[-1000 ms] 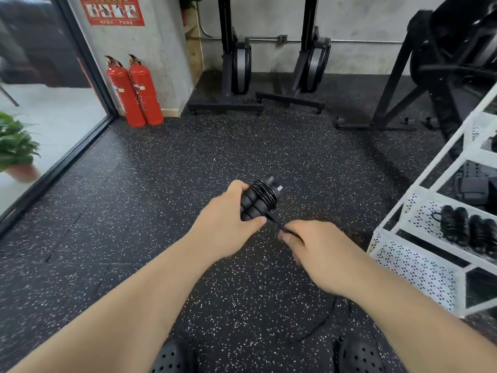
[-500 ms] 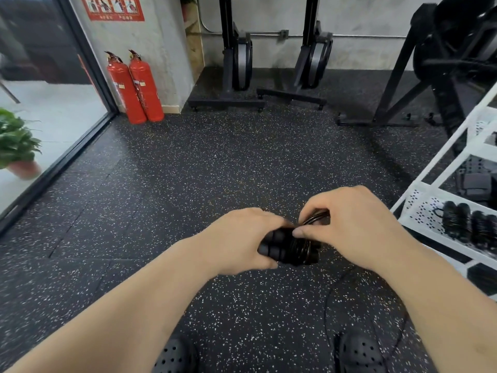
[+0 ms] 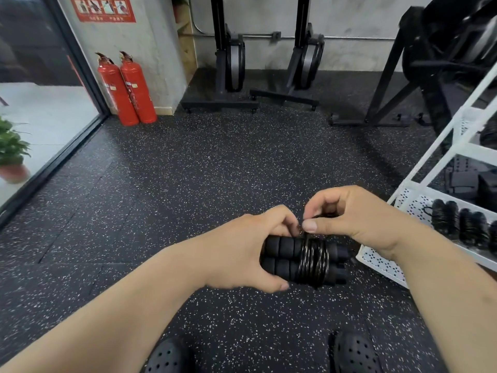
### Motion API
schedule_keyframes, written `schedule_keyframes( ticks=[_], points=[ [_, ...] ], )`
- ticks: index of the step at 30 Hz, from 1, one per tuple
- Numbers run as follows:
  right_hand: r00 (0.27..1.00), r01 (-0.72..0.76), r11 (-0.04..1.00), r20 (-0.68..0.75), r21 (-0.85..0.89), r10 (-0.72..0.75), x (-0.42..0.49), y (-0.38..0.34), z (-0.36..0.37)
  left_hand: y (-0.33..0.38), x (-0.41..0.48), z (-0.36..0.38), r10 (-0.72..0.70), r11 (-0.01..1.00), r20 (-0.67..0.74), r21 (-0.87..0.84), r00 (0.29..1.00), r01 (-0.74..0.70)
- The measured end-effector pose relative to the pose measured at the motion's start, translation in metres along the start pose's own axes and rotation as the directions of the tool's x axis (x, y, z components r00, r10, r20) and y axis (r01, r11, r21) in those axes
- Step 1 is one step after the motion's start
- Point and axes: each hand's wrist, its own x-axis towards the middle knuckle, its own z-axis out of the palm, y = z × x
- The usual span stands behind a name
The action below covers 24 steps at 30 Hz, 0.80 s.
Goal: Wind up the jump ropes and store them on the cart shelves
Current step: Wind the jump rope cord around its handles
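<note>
Left of the white cart [image 3: 382,263], over the black speckled rubber floor [image 3: 188,170], the left hand [image 3: 242,251] curls round the two foam handles of a jump rope [image 3: 304,262], held side by side with the cord coiled about their middle. The right hand [image 3: 355,219], nearer the cart, pinches the cord between thumb and forefinger just above the coil. More wound ropes [image 3: 457,223] lie on a low shelf of the cart. Far left of the cart, two red fire extinguishers [image 3: 126,90] stand against a concrete pillar [image 3: 150,39], beside a glass door [image 3: 80,65] and a potted plant [image 3: 12,152]. Black exercise machines [image 3: 231,57] line the back wall [image 3: 349,17].
</note>
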Motion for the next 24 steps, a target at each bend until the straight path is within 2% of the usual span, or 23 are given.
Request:
schedule_keyframes(
  ticks=[4, 8, 12, 15, 18, 20, 22, 24],
  points=[
    [0.994, -0.087, 0.982, 0.084, 0.167, 0.073, 0.002, 0.011, 0.005, 0.002, -0.004, 0.0, 0.005, 0.995, -0.021, -0.095, 1.0, -0.007],
    [0.98, -0.187, 0.928, 0.131, 0.323, 0.151, 0.005, 0.015, 0.021, -0.003, -0.006, -0.001, -0.038, 0.981, -0.113, -0.195, 0.993, 0.015],
    [0.951, -0.297, 0.926, -0.01, 0.233, 0.308, 0.01, 0.023, 0.039, -0.012, -0.002, 0.0, -0.124, 0.966, -0.239, -0.251, 0.963, 0.062],
    [0.943, -0.32, 0.926, -0.021, 0.201, 0.331, 0.012, 0.024, 0.054, -0.023, 0.007, 0.001, -0.194, 0.972, -0.387, -0.198, 0.901, 0.123],
    [0.959, -0.279, 0.957, -0.031, 0.082, 0.282, 0.016, 0.023, 0.068, -0.039, 0.013, 0.001, -0.269, 0.963, -0.488, -0.116, 0.83, 0.244],
    [0.971, -0.237, 0.967, -0.05, -0.092, 0.233, 0.017, 0.019, 0.075, -0.05, 0.017, 0.0, -0.297, 0.949, -0.518, -0.066, 0.802, 0.309],
    [0.985, -0.169, 0.923, -0.075, -0.345, 0.153, 0.015, 0.012, 0.078, -0.058, 0.019, -0.002, -0.317, 0.936, -0.541, -0.048, 0.779, 0.348],
    [0.993, -0.11, 0.822, -0.089, -0.558, 0.073, 0.009, 0.004, 0.082, -0.064, 0.02, -0.004, -0.325, 0.927, -0.552, -0.026, 0.768, 0.374]
  ],
)
